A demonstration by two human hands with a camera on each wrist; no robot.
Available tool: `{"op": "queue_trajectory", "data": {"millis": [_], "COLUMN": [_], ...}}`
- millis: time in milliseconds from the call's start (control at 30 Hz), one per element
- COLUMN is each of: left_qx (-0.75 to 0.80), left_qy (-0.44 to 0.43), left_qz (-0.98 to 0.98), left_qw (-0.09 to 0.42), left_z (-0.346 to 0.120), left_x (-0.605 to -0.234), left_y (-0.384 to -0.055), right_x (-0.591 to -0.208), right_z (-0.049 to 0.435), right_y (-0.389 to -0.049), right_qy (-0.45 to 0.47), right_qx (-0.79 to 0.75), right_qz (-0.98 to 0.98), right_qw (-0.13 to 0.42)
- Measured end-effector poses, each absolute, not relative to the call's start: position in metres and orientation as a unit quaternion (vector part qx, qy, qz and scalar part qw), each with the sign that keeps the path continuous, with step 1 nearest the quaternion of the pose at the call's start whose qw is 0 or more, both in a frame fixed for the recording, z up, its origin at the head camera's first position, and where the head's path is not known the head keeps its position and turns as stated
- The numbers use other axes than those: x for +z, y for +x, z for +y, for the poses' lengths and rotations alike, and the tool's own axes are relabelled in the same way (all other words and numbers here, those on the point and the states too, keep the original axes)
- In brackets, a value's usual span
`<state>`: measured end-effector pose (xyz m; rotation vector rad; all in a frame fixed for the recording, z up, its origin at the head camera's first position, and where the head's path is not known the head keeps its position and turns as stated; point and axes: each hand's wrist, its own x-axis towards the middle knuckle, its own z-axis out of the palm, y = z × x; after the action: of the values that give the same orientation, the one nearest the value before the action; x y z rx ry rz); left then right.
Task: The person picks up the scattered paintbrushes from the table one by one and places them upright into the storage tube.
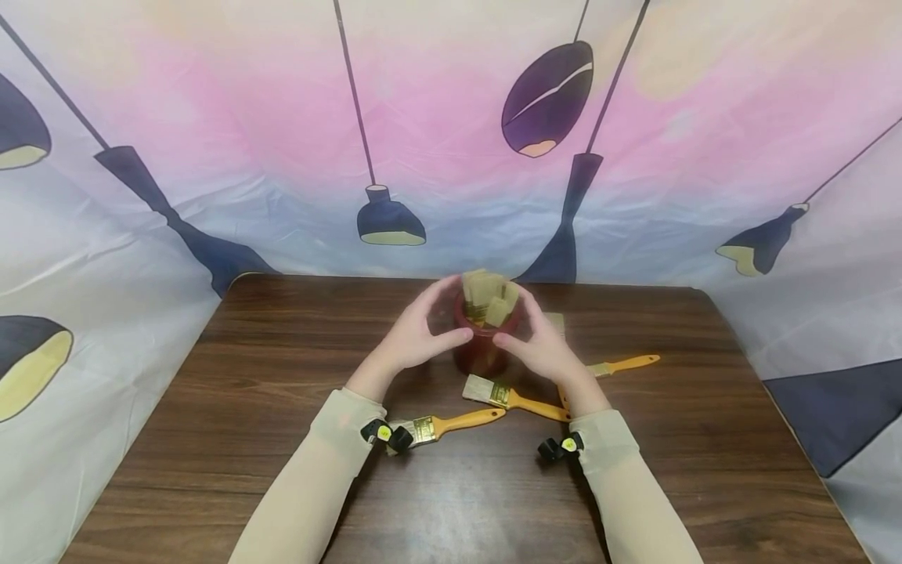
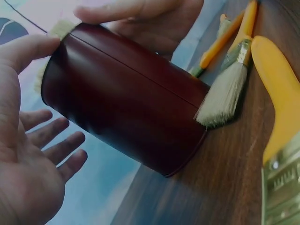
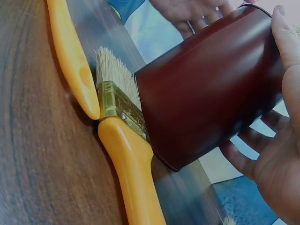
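Observation:
A dark red cylindrical cup (image 1: 482, 356) stands near the back of the table, with several paintbrushes (image 1: 485, 294) in it, bristles up. My left hand (image 1: 417, 333) is at its left side, thumb tip at the rim; in the left wrist view, the loosely spread fingers (image 2: 70, 145) show beside the cup wall. On the other side my right hand (image 1: 546, 345) holds the cup, its thumb at the rim and its fingers (image 3: 241, 157) passing behind the wall. Close to the cup's base lies a paintbrush (image 1: 539, 406) with an orange handle.
Another paintbrush (image 1: 461, 421) lies closer to the front, its bristles partly hidden by the left wrist camera. To the right a smaller paintbrush (image 1: 634, 363) points outward. Pale bristles (image 1: 557, 322) show behind the right hand. A printed cloth (image 1: 451, 157) hangs behind the wooden table (image 1: 282, 329).

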<state>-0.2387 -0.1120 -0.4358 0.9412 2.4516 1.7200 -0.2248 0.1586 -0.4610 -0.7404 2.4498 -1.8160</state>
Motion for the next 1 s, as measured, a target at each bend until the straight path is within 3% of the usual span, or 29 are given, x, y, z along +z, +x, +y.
{"op": "queue_trajectory", "data": {"millis": [233, 567, 800, 1000], "left_qx": [0.538, 0.565, 0.562, 0.56], "left_qy": [0.298, 0.295, 0.279, 0.277], "left_qz": [0.788, 0.77, 0.778, 0.779], "left_qw": [0.04, 0.04, 0.045, 0.043], "left_z": [-0.114, -0.112, -0.113, -0.115], "left_x": [-0.439, -0.445, -0.441, -0.441], "left_y": [-0.238, -0.239, -0.235, -0.236], "right_x": [-0.461, -0.452, -0.436, -0.432], "right_z": [0.15, 0.156, 0.193, 0.249], "right_y": [-0.224, -0.224, -0.219, -0.216], "right_qy": [-0.277, -0.275, -0.253, -0.245], "right_qx": [-0.576, -0.47, -0.444, -0.356], "right_qz": [0.769, 0.839, 0.859, 0.902], "right_qw": [0.017, 0.014, 0.033, -0.005]}}
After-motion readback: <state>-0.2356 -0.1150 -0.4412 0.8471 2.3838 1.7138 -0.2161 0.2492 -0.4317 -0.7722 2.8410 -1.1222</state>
